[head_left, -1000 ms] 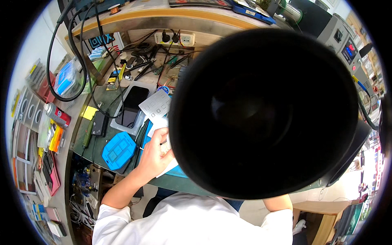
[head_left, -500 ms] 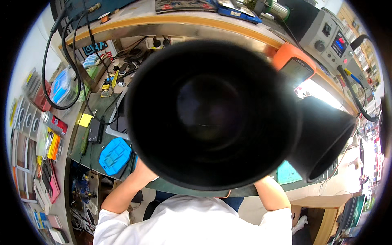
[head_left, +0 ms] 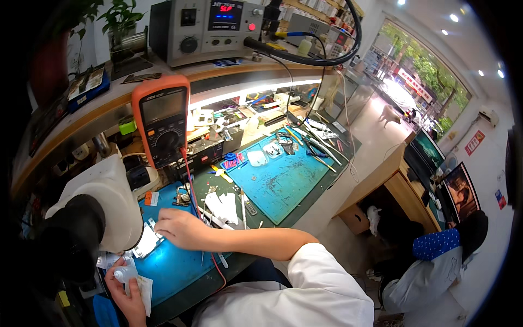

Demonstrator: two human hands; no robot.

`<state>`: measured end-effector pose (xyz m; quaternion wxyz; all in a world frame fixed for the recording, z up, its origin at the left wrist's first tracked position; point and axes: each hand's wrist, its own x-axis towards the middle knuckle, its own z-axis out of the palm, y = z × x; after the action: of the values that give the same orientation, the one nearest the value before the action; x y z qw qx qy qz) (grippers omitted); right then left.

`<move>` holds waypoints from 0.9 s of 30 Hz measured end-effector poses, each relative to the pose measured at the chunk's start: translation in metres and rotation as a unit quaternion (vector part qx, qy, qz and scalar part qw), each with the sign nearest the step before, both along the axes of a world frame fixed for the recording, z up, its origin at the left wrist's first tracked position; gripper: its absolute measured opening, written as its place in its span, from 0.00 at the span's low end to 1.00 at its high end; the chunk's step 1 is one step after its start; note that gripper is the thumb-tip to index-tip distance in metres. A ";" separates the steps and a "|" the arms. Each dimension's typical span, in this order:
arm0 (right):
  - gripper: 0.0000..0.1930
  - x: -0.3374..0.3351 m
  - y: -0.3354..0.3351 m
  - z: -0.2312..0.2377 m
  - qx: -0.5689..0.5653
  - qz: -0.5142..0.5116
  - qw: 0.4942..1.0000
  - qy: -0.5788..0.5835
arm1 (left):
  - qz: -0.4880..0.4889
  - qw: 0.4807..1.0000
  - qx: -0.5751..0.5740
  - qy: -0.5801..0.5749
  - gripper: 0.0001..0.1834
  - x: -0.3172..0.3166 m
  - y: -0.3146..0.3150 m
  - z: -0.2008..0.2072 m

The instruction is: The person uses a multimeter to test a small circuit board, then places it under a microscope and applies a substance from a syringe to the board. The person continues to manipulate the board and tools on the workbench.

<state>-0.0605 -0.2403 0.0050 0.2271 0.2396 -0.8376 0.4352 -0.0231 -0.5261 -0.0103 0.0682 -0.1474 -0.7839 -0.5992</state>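
My left hand point(head_left: 131, 297) is curled around a small translucent plastic bottle point(head_left: 125, 272) at the near left of the bench. Beside its fingers lies a pale paper sheet point(head_left: 146, 291). Over the blue mat point(head_left: 177, 272), my right hand point(head_left: 182, 228) has its fingers pinched together at the edge of a brightly lit pale flat piece point(head_left: 146, 242); what they hold, if anything, is too small to make out. A white microscope point(head_left: 111, 199) with black eyepieces point(head_left: 73, 231) stands left of both hands and hides part of the work area.
An orange multimeter point(head_left: 162, 122) stands behind the mat, its red lead running down past my right forearm. A grey soldering station point(head_left: 210, 30) sits on the shelf. Tools and a second blue mat point(head_left: 283, 174) lie rightward. Another person point(head_left: 436, 267) sits at the far right.
The view has swung right, and the black eyepiece that filled the middle has moved to the left edge. Both hands, hidden behind it before, now show.
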 end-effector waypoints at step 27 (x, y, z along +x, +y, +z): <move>0.06 0.006 -0.007 0.023 0.060 0.033 0.998 -0.005 | 0.031 0.999 -0.034 -0.010 0.23 0.014 -0.001 0.023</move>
<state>-0.0545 -0.2477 0.0276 0.1937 0.2784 -0.8548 0.3927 -0.0088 -0.5271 0.0130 0.0737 -0.1187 -0.8090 -0.5710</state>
